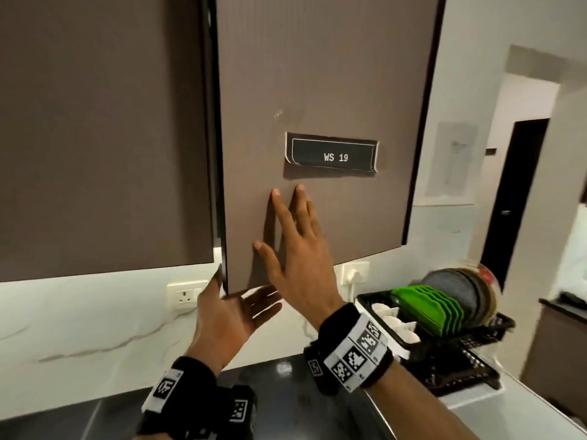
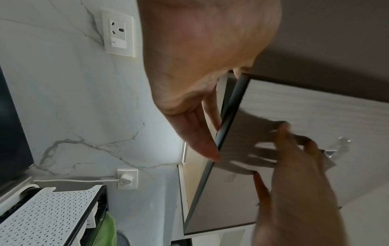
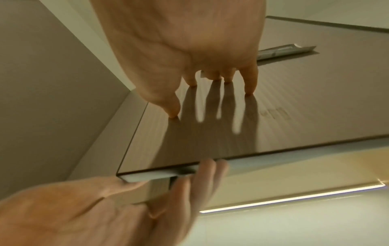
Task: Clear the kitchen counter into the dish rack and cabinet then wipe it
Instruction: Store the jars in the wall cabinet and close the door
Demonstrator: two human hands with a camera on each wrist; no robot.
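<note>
Right hand (image 1: 298,249) flat on cabinet door (image 1: 317,90); left hand (image 1: 228,312) under corner.

Left hand (image 2: 202,55) fingers under the cabinet door (image 2: 294,108) edge, right hand (image 2: 299,183) flat on it

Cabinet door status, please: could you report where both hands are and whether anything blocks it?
Right hand open, fingertips flat on cabinet door below the WS 19 label. Left hand open, fingers under door's bottom corner. Door ajar. Nothing seen blocking.
</note>
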